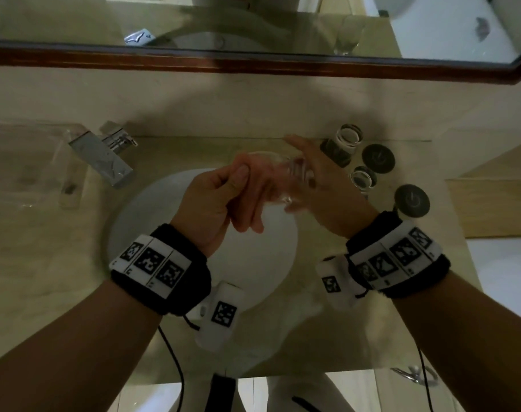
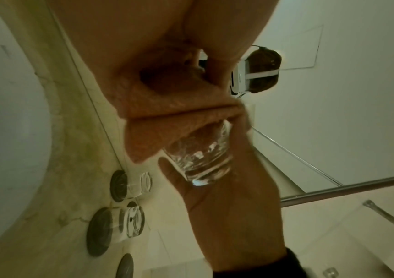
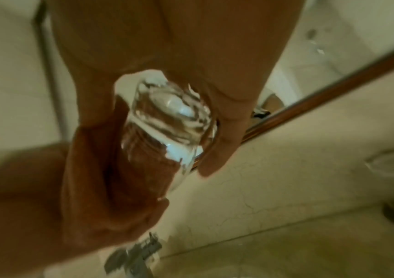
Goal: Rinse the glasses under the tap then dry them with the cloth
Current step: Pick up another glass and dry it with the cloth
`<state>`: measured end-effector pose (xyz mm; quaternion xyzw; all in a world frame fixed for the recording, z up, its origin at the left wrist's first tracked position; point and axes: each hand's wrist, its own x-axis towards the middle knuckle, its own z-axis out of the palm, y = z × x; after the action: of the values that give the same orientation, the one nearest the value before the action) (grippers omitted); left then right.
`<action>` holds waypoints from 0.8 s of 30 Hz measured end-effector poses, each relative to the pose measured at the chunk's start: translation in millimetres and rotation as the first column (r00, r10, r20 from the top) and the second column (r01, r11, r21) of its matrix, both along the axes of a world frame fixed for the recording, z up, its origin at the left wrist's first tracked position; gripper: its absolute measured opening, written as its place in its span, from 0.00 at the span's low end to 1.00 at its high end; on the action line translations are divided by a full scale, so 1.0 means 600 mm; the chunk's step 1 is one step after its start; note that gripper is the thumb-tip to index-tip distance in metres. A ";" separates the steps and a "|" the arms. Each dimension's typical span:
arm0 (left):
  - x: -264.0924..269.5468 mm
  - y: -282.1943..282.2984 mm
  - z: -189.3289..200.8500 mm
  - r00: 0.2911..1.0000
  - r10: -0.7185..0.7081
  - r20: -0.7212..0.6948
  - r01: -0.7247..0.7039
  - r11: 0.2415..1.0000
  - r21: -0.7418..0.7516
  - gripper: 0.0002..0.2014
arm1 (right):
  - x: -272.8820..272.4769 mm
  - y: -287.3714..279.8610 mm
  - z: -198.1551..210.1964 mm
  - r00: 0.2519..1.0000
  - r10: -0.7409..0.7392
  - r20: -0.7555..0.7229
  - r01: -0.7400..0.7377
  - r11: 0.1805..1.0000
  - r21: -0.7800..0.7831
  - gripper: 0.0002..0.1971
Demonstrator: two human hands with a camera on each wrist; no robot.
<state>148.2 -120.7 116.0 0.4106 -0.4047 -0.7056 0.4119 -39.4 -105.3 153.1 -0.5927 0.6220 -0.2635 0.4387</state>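
Over the round white basin (image 1: 152, 209), set in a marble vanity counter (image 1: 45, 263), a person holds a clear tumbler (image 1: 289, 179) between both hands, well clear of the counter. The right hand (image 1: 321, 185) cradles the thick base, fingers extended along the glass wall with the thumb on the other side; the left hand (image 1: 214, 197) is curled, its fingers reaching toward or into the mouth (the wrist views suggest fingertips inside the rim, though blur prevents certainty).

No water is seen running from the square chrome tap (image 1: 104, 159) at the counter's back-left corner, and no cloth is in view, so the step appears to be a hand-rub of the rinsed glass rather than drying proper.

The risk lies in the grip. A wet, smooth tumbler held mostly by straight fingers could slide out and strike the basin or the stone edge, chipping or shattering. Twisting the fingers too hard against the rim could also lever it from the right palm.

At the counter's back-right corner stand two more glasses (image 1: 347, 138) and dark round coasters (image 1: 378, 158), near the right wrist; a careless swing could knock them.
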 end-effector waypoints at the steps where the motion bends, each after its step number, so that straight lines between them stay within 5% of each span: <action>1: 0.000 -0.001 -0.002 1.000 0.007 0.008 -0.007 1.000 -0.011 0.23 | 0.000 -0.003 0.002 0.994 -0.050 0.093 0.040 0.993 0.115 0.35; 4: 0.003 -0.003 -0.008 1.000 0.012 -0.007 -0.012 1.000 0.008 0.24 | -0.002 -0.003 -0.002 0.997 -0.031 0.070 0.029 0.999 0.028 0.18; 9: 0.007 -0.006 -0.014 0.999 0.003 -0.037 -0.002 1.000 0.019 0.26 | -0.012 0.001 -0.021 0.995 0.102 -0.005 -0.100 0.963 -0.251 0.27; 14: 0.005 -0.005 -0.017 0.998 0.054 -0.028 -0.053 0.998 0.040 0.25 | -0.001 -0.008 -0.005 0.980 -0.119 0.159 0.099 0.987 0.129 0.18; 17: 0.004 -0.005 -0.018 0.999 0.030 -0.039 -0.029 0.999 0.015 0.25 | -0.009 -0.002 -0.007 0.992 0.006 0.124 -0.004 1.000 -0.019 0.15; 20: 0.005 -0.003 -0.018 1.000 -0.009 -0.025 0.010 1.000 0.015 0.28 | -0.019 0.002 -0.014 0.992 0.095 0.086 -0.083 0.987 -0.136 0.27; 22: 0.004 -0.003 -0.016 0.999 -0.003 -0.036 0.003 1.000 0.021 0.27 | -0.012 0.000 -0.014 0.987 -0.002 0.159 0.013 0.997 -0.072 0.27; 24: 0.001 -0.004 -0.016 0.999 -0.008 -0.043 0.009 1.000 0.012 0.25 | -0.002 -0.004 -0.007 0.955 -0.176 0.238 0.138 0.976 0.168 0.23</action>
<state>149.1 -123.1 106.4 0.3963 -0.3933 -0.7184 0.4150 -40.5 -107.6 149.0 -0.4685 0.6245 -0.3230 0.5349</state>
